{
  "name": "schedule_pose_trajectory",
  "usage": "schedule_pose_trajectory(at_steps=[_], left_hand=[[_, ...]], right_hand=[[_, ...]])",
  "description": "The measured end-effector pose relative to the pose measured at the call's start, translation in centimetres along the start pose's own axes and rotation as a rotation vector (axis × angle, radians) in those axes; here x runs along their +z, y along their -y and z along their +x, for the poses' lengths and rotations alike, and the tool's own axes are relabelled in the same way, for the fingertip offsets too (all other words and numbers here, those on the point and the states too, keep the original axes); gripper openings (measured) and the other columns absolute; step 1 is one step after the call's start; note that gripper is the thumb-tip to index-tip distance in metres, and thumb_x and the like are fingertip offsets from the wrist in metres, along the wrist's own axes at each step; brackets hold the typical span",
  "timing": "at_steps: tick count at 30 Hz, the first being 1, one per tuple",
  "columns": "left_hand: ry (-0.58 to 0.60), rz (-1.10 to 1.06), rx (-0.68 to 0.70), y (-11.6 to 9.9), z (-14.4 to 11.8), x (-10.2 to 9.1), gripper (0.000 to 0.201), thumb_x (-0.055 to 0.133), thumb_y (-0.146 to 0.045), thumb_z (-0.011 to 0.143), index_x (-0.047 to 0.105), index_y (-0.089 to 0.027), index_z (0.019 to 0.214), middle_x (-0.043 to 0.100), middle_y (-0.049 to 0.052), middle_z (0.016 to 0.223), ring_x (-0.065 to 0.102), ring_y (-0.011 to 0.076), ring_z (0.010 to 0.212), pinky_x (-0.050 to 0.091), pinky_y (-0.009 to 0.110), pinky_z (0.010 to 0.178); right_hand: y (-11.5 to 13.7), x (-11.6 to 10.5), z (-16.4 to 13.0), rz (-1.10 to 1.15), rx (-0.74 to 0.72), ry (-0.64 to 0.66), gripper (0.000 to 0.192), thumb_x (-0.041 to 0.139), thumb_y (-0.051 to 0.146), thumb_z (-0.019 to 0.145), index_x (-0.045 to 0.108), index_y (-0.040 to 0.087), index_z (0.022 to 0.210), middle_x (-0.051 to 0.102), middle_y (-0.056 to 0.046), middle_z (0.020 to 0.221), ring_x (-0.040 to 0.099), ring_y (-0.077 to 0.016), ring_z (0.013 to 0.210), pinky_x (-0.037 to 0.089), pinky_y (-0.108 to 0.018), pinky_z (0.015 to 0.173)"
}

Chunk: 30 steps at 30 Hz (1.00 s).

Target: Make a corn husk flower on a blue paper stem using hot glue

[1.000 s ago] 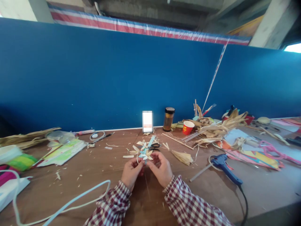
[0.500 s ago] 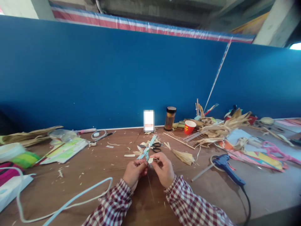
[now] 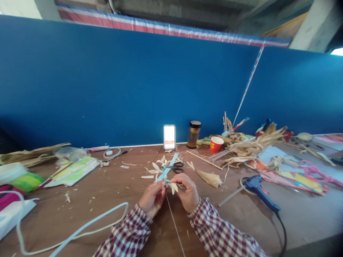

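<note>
Left hand [image 3: 153, 198] and right hand [image 3: 187, 192] pinch a husk flower [image 3: 169, 184] on a blue stem [image 3: 166, 171] above the table [image 3: 112, 200]; scissors [image 3: 175, 166] beyond; glue gun [image 3: 257, 187] at right.

Both hands meet at the near middle of the surface [image 3: 112, 185], left hand [image 3: 152, 198] beside right hand [image 3: 189, 192], with the flower stem [image 3: 165, 173] between them. Scissors [image 3: 175, 166] lie just behind. A jar [image 3: 194, 134] and cup [image 3: 215, 144] stand farther back, by the wall. The glue gun [image 3: 258, 189] lies to the right, husks [image 3: 254, 146] behind it. A cord [image 3: 80, 228] loops at the left, papers [image 3: 71, 171] behind it.
</note>
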<state>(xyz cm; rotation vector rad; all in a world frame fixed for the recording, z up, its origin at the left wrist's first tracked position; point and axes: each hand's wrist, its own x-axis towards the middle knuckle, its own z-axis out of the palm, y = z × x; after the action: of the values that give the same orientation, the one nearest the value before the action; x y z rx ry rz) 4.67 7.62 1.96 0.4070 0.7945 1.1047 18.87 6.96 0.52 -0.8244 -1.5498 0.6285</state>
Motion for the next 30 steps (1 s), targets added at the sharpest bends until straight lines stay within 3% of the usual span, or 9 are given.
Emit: schedule_pose_trajectory(at_steps=[2,5,9,11,16,21,25,30], left_hand=[[-0.012,0.036,0.048,0.1,0.0,0.0,0.005,0.067,-0.003,0.067,0.066,-0.008,0.068,0.063,0.002,0.056,0.055,0.0035,0.041,0.048,0.008,0.044],[-0.053,0.09,0.116,0.0,0.2,-0.2,0.009,0.073,-0.007,0.062,0.066,-0.01,0.068,0.06,-0.001,0.05,0.052,0.0037,0.039,0.048,0.01,0.041],[0.027,0.154,0.022,-0.1,0.3,-0.6,0.019,0.078,-0.014,0.056,0.068,-0.01,0.072,0.063,0.001,0.055,0.049,0.0029,0.037,0.045,0.01,0.037],[0.087,0.208,-0.042,0.0,0.3,-0.7,0.024,0.08,-0.018,0.054,0.068,-0.01,0.073,0.064,0.003,0.057,0.049,0.0025,0.037,0.044,0.01,0.037],[0.108,0.348,-0.05,0.7,0.3,-0.7,0.031,0.082,-0.029,0.049,0.066,-0.01,0.068,0.06,0.0,0.05,0.047,0.0025,0.036,0.04,0.011,0.035],[0.098,0.461,0.002,1.2,0.3,-0.6,0.035,0.081,-0.034,0.047,0.061,-0.011,0.063,0.058,-0.001,0.048,0.045,0.0038,0.035,0.036,0.013,0.034],[0.078,0.558,0.061,0.9,-0.1,-0.4,0.039,0.079,-0.035,0.051,0.061,-0.012,0.078,0.06,-0.001,0.056,0.048,0.005,0.041,0.038,0.014,0.038],[-0.003,0.534,0.258,-0.1,-0.3,-0.2,0.05,0.076,-0.039,0.057,0.058,-0.016,0.097,0.065,0.002,0.077,0.059,0.0115,0.062,0.045,0.017,0.045]], right_hand=[[0.1,0.1,-0.1,0.023,0.093,0.027,0.021,0.057,0.017,0.076,0.061,0.022,0.096,0.06,-0.004,0.089,0.058,-0.0157,0.078,0.047,-0.028,0.069],[-0.1,0.1,0.1,0.12,0.259,0.043,0.05,0.06,0.019,0.071,0.047,0.023,0.12,0.058,-0.006,0.101,0.058,-0.0157,0.081,0.048,-0.026,0.064],[-1.0,-0.2,0.7,0.3,0.593,-0.08,0.03,0.055,0.034,0.076,0.056,0.018,0.101,0.061,-0.005,0.085,0.058,-0.0131,0.068,0.044,-0.022,0.051],[-1.3,-0.4,0.9,0.413,0.702,-0.057,0.03,0.057,0.041,0.075,0.059,0.016,0.09,0.061,-0.003,0.076,0.055,-0.0111,0.059,0.04,-0.02,0.046],[-1.4,-0.5,0.8,0.501,0.687,0.092,0.032,0.068,0.043,0.066,0.061,0.015,0.079,0.06,0.001,0.062,0.052,-0.0097,0.051,0.041,-0.023,0.05],[-1.4,-0.4,0.8,0.497,0.685,0.076,0.032,0.071,0.041,0.061,0.06,0.015,0.074,0.058,0.003,0.057,0.049,-0.0085,0.047,0.039,-0.022,0.048],[-1.4,-0.6,0.9,0.516,0.67,0.054,0.03,0.073,0.039,0.06,0.058,0.015,0.069,0.058,0.003,0.058,0.051,-0.009,0.051,0.041,-0.022,0.052],[-1.5,-0.7,0.9,0.476,0.669,0.061,0.03,0.073,0.039,0.06,0.059,0.015,0.067,0.058,0.003,0.058,0.052,-0.0094,0.053,0.041,-0.022,0.054]])
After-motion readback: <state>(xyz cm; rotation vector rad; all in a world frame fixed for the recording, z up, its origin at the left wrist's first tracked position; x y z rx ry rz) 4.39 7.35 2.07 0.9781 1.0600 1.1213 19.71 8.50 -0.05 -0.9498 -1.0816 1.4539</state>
